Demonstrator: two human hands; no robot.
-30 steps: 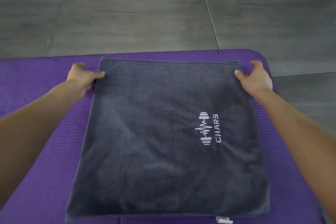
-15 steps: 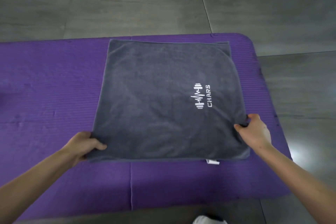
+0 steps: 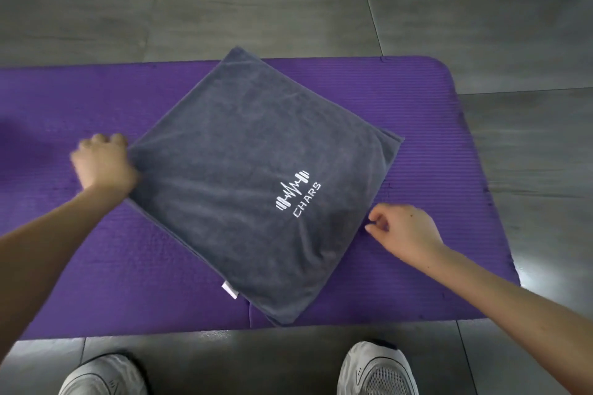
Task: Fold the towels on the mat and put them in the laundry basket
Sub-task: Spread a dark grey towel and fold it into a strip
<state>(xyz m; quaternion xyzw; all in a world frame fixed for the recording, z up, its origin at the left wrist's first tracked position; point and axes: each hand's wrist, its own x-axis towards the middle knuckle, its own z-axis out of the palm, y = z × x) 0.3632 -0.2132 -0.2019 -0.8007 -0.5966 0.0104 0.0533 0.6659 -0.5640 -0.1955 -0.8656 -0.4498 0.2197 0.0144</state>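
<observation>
My left grip (image 3: pixel 104 163) sits at the middle left of the frame. Its fingers are curled round the left corner of the grey towel (image 3: pixel 244 176). It looks a bit blurry there. My right grip (image 3: pixel 404 231) is at the lower right. Its fingers are bent loosely and hold nothing. It is just beside the right edge of the towel, and I cannot tell if it touches.

The towel is folded into a square. It lies flat in the middle of the frame, on the purple mat (image 3: pixel 433 170). It is turned so its corners point up, down, left and right. The top corner pokes a little past the far edge of the mat, over the grey floor (image 3: pixel 288 3). White letters (image 3: pixel 298 197) on the towel say CHARS. A small white tag (image 3: pixel 230 290) sticks out at its lower left edge. Two pale shoes (image 3: pixel 377 369) show at the bottom of the frame, on the floor.
</observation>
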